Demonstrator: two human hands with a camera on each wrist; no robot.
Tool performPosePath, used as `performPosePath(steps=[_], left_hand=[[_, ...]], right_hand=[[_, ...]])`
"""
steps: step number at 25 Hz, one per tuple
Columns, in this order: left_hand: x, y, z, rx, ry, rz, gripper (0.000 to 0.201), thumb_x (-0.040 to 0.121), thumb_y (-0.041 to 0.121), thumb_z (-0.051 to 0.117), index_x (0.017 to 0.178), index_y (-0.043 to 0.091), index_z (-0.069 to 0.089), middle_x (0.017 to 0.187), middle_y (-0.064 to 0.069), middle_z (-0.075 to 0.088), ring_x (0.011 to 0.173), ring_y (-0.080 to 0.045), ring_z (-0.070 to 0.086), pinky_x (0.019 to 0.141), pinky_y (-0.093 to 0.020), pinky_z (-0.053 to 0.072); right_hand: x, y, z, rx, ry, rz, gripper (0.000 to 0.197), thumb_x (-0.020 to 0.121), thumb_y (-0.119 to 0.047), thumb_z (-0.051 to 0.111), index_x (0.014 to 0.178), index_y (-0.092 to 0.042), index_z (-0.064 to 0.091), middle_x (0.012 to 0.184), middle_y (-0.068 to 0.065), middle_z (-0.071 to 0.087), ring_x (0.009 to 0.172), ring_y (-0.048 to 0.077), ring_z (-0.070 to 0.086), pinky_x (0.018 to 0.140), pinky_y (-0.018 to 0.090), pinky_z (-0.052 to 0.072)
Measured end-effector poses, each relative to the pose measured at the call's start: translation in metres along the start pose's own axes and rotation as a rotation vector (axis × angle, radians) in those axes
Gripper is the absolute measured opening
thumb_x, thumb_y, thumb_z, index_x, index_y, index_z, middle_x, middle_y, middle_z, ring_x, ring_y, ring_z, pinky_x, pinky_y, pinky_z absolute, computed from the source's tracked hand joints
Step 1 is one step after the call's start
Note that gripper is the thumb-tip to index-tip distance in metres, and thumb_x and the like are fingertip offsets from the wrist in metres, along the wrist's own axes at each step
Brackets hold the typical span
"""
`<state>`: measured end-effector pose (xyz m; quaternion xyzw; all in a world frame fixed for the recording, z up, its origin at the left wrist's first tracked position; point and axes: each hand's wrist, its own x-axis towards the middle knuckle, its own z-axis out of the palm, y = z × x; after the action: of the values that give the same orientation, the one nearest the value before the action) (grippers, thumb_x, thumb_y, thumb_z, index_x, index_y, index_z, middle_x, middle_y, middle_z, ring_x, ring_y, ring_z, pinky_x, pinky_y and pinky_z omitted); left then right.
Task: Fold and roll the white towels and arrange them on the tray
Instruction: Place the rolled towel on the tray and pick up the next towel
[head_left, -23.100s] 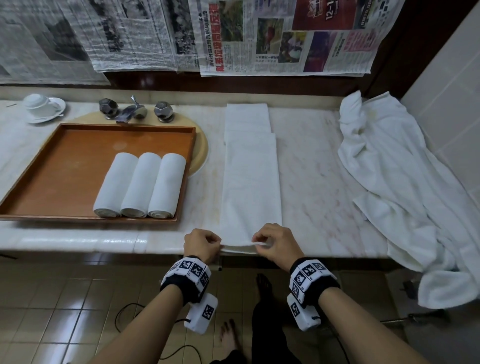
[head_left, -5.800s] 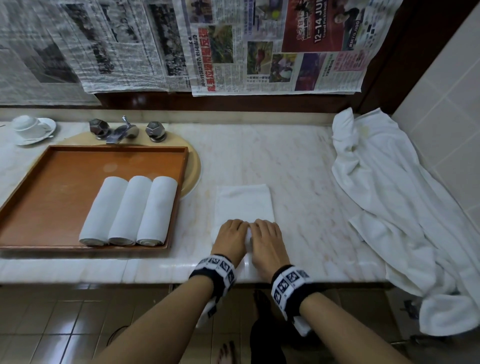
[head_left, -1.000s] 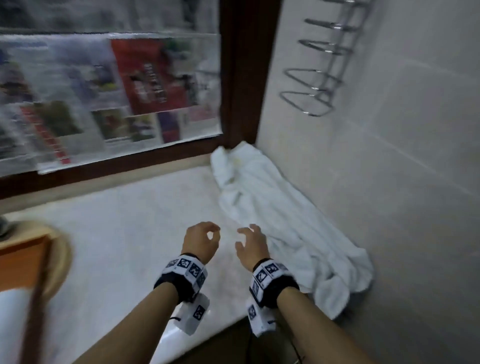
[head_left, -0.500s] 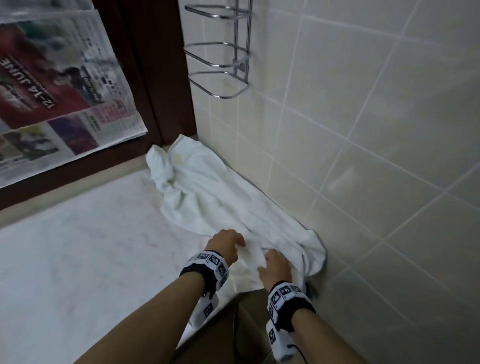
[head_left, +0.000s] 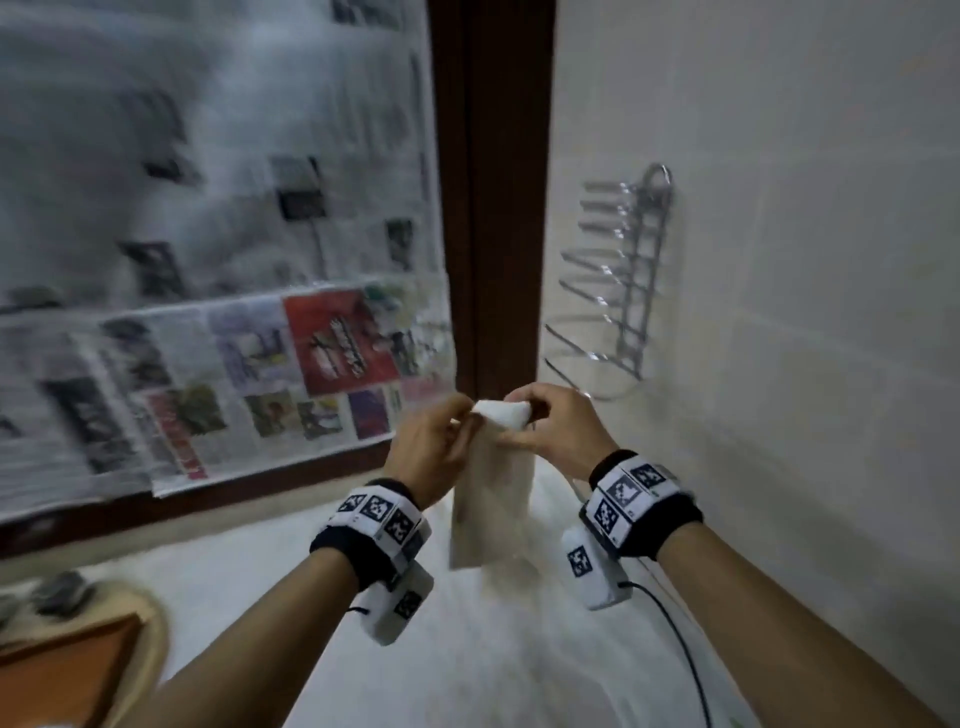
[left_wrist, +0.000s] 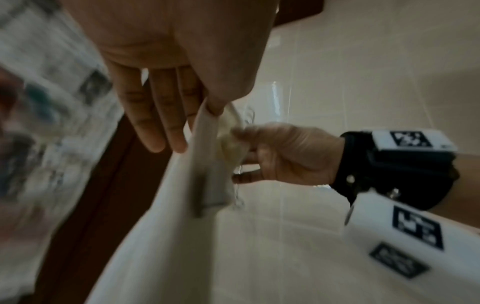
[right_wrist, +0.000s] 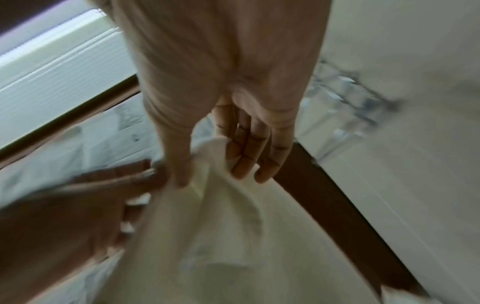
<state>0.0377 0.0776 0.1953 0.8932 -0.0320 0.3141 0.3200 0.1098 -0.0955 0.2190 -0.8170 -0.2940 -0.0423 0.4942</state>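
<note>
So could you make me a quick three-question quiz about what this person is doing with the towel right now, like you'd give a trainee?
1. True or false: the white towel lies flat on the counter.
2. Which hands grip the towel's top edge? A) left hand only B) right hand only C) both
3. Fill in: the metal rack hangs on the ____ wall.

Key:
1. False; it hangs down from the hands, lifted.
2. C; the left hand and the right hand each pinch the top edge, close together.
3. Tiled.
</note>
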Motion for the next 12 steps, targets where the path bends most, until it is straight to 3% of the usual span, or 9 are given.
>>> performPosePath(steps=[3, 7, 12], left_hand=[[0.057, 0.015, -0.110, 0.262, 0.064, 0.039, 0.018, 0.096, 0.043, 0.046, 0.098, 0.029, 0.056, 0.089, -0.006, 0.070, 0.078, -0.029, 0.065, 0.066, -0.038, 0.054], [0.084, 0.033, -0.226, 0.439, 0.105, -0.029, 0.013, 0.094, 0.036, 0.059, 0.091, 0.024, 0.066, 0.082, -0.003, 0.065, 0.080, -0.028, 0.062, 0.069, -0.034, 0.050], [0.081, 0.033, -0.315, 0.757, 0.097, -0.170, 0.014, 0.092, 0.031, 0.059, 0.093, 0.023, 0.070, 0.095, -0.011, 0.065, 0.092, -0.034, 0.061, 0.070, -0.033, 0.045]], right_hand=[[0.060, -0.086, -0.007, -0.128, 0.123, -0.219, 0.018, 0.075, -0.007, 0.072, 0.090, -0.017, 0.074, 0.080, -0.005, 0.070, 0.068, 0.003, 0.058, 0.061, 0.006, 0.040], [0.113, -0.187, -0.018, -0.201, 0.242, -0.404, 0.005, 0.074, -0.019, 0.079, 0.077, -0.019, 0.076, 0.075, 0.001, 0.072, 0.072, 0.013, 0.065, 0.069, 0.027, 0.052], [0.141, -0.260, -0.011, -0.300, 0.276, -0.438, 0.008, 0.073, -0.026, 0.081, 0.076, -0.019, 0.077, 0.081, 0.002, 0.072, 0.081, 0.021, 0.067, 0.076, 0.035, 0.056]])
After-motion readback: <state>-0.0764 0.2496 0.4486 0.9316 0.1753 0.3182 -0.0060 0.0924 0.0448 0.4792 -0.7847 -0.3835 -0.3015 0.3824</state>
